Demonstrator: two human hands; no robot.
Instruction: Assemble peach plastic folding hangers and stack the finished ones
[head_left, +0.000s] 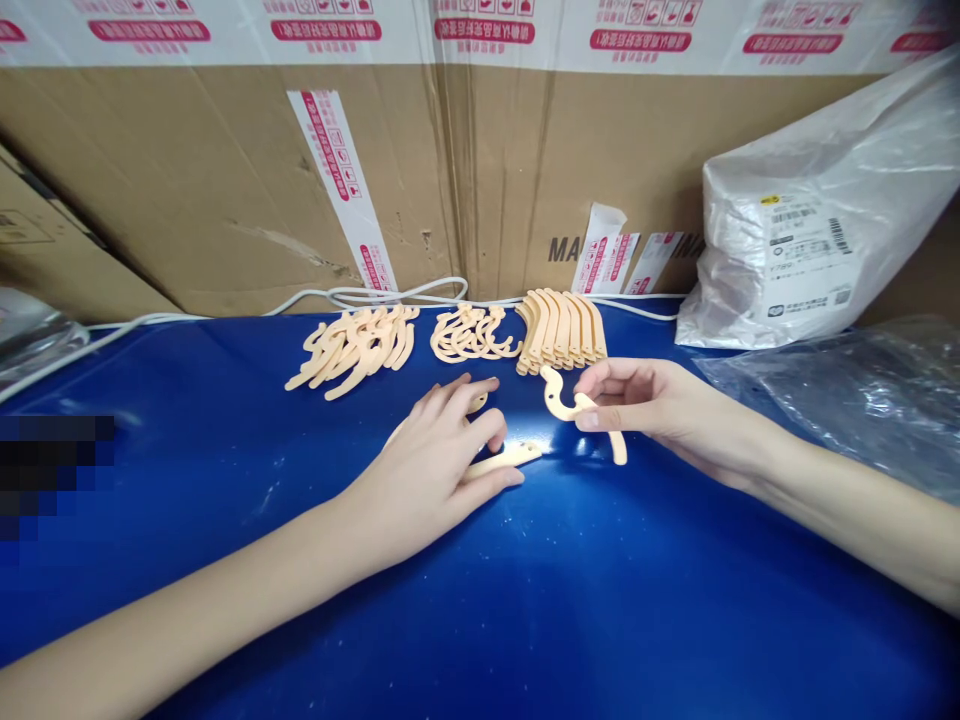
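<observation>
My right hand (pixel 634 398) pinches an S-curved cream plastic piece (pixel 556 398) between thumb and fingers, above the blue surface. A hole shows near its curled end, and its tail (pixel 619 448) hangs below the fingers. To the left, my left hand (pixel 442 445) is laid palm down with a cream plastic bar (pixel 514 458) between its thumb and bent index finger. Holes mark the bar's exposed end; the rest is under the hand. Another cream part (pixel 477 402) peeks out beneath the left fingers, mostly hidden.
Behind the hands lie a loose pile of wavy cream pieces (pixel 360 345), a pile of small hooks (pixel 472 335) and a neat row of curved arms (pixel 562 328). A white cable (pixel 300 298), cardboard boxes (pixel 495 180) and a plastic mailing bag (pixel 810 230) border the blue surface (pixel 525 620).
</observation>
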